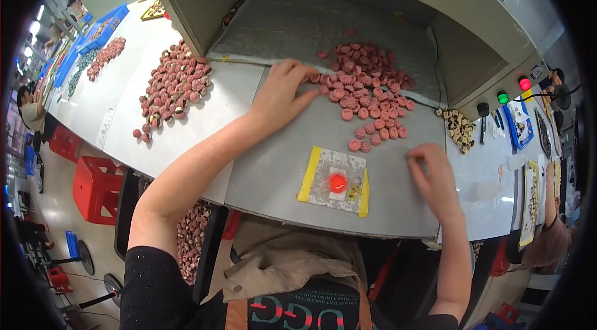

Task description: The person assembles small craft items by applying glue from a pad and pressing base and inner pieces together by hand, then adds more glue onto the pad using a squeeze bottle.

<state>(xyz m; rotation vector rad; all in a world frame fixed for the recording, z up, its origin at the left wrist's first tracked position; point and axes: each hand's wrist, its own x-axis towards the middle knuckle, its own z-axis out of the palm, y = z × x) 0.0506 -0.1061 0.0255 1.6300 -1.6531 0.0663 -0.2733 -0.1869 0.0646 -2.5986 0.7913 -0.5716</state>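
A heap of small pink pieces with bumpy, raspberry-like rounds (364, 91) spreads from under the grey hood onto the grey worktop. At its left edge, my left hand (283, 94) reaches in, thumb and fingers apart, fingertips among the nearest pieces. My right hand (431, 178) is bent above the worktop to the right, its fingers curled in; whether they hold anything small is hidden. Between the hands and nearer me lies a clear sheet with yellow tape strips (309, 174). A glowing red spot (337, 183) shows at its middle.
The grey hood (186, 19) arches over the back, with green and red lit buttons (502, 97) on its right post. Darker pink pieces (174, 87) are piled at left, cream and dark ones (457, 130) at right. A black bin (214, 249) stands below the front edge.
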